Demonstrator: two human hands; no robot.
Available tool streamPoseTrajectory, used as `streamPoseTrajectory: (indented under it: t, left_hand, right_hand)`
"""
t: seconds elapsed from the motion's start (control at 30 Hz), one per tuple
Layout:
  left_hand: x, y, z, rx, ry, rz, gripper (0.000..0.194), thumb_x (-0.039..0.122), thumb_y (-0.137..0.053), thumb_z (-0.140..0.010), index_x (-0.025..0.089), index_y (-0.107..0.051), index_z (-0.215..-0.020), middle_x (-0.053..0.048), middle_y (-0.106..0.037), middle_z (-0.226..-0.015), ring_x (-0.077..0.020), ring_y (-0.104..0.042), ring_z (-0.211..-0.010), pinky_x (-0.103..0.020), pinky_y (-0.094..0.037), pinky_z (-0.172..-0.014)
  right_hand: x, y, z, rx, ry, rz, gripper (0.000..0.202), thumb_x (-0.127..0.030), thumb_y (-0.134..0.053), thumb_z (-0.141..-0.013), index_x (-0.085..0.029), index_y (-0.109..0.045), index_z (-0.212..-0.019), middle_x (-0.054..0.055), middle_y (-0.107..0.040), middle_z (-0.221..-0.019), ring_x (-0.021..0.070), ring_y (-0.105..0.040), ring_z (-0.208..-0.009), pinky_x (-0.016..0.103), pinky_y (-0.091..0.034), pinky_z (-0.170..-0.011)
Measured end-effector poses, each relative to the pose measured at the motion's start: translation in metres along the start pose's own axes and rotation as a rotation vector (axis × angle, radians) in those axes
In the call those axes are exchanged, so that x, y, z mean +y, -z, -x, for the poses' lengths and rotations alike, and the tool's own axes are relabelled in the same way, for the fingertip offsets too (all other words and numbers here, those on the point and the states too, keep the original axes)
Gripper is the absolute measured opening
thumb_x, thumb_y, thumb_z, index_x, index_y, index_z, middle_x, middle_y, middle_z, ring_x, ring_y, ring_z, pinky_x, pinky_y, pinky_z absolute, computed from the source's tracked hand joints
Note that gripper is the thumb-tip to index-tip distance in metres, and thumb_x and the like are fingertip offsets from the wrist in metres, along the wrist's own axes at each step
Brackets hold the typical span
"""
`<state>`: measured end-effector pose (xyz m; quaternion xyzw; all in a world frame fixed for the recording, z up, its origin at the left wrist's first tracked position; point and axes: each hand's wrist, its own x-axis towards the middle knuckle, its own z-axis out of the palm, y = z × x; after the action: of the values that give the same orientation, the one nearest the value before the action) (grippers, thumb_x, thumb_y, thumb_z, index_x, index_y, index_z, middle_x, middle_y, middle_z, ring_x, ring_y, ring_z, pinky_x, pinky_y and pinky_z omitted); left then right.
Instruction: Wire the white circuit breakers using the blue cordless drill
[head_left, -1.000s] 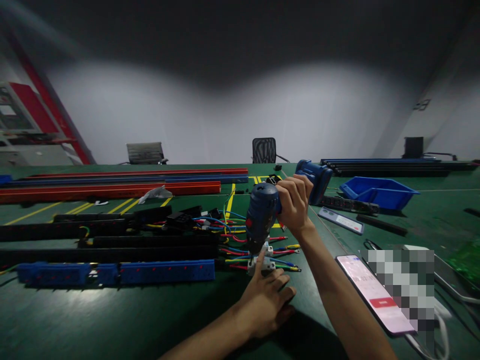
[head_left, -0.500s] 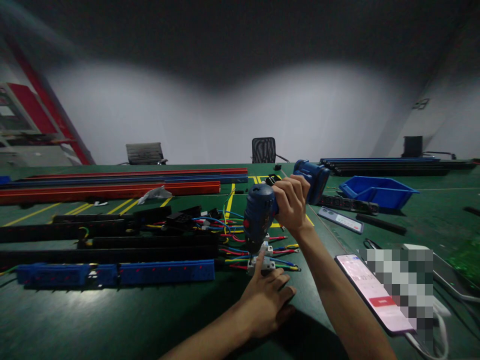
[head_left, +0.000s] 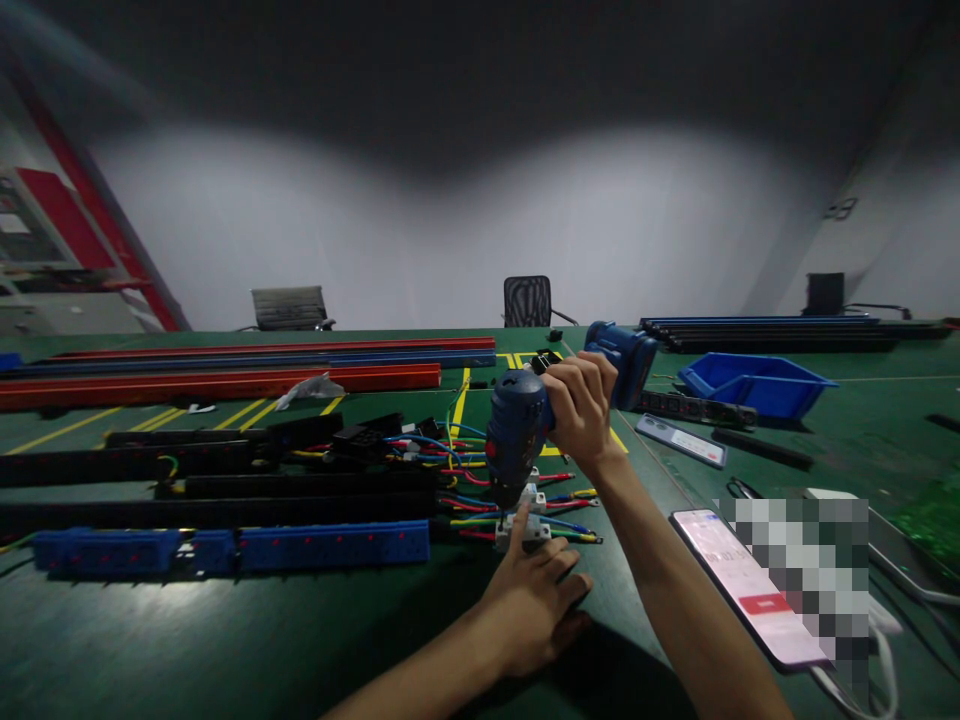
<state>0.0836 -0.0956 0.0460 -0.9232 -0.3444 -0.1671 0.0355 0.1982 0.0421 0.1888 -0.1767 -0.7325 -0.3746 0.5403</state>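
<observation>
Nearest, the person's left hand [head_left: 534,605] lies half open on the green tabletop [head_left: 247,645], one digit on a white connector block [head_left: 503,538], apparently to steady it; whether the fingers pinch it cannot be told. Colored wires [head_left: 579,527] leave the block beyond that hand. Left of it lies a blue socket strip [head_left: 334,545]. Above and beyond, the right hand [head_left: 583,405] is wrapped around a blue power drill [head_left: 517,425], nose down over the block, seemingly for straight alignment. Farther right of that hand sits a blue bin [head_left: 757,385].
</observation>
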Motion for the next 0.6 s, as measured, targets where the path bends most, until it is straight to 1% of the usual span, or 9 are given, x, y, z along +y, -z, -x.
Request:
streamPoseTrajectory:
  t: [0.2, 0.4, 0.6]
  left_hand:
    - [-0.0012, -0.0032, 0.0005, 0.024, -0.005, 0.006, 0.041, 0.047, -0.041, -0.101, 0.025, -0.053, -0.133, -0.005, -0.059, -0.137, -0.024, -0.049, -0.132, -0.056, 0.033, -0.11]
    - [-0.0013, -0.0031, 0.0005, 0.023, -0.012, 0.0, 0.041, 0.047, -0.037, -0.102, 0.025, -0.053, -0.133, -0.005, -0.059, -0.137, -0.0237, -0.048, -0.133, -0.055, 0.038, -0.106]
    - [-0.0009, -0.0024, 0.0003, 0.012, -0.006, 0.001, 0.041, 0.048, -0.038, -0.102, 0.025, -0.053, -0.133, -0.004, -0.06, -0.136, -0.0238, -0.049, -0.133, -0.055, 0.036, -0.108]
  right_hand:
    - [-0.0004, -0.0002, 0.0011, -0.004, -0.012, -0.009, 0.014, -0.013, -0.058, -0.087, -0.023, -0.056, -0.096, 0.002, -0.066, -0.087, 0.0192, -0.057, -0.093, 0.041, -0.039, -0.098]
    - [-0.0007, 0.0014, -0.0001, -0.007, -0.018, -0.013, 0.013, -0.014, -0.057, -0.087, -0.023, -0.057, -0.096, 0.002, -0.067, -0.087, 0.0197, -0.057, -0.093, 0.042, -0.039, -0.098]
    - [-0.0011, 0.0004, -0.0002, -0.004, -0.003, -0.009, 0.013, -0.013, -0.058, -0.087, -0.022, -0.056, -0.096, 0.002, -0.066, -0.086, 0.0196, -0.057, -0.092, 0.042, -0.04, -0.097]
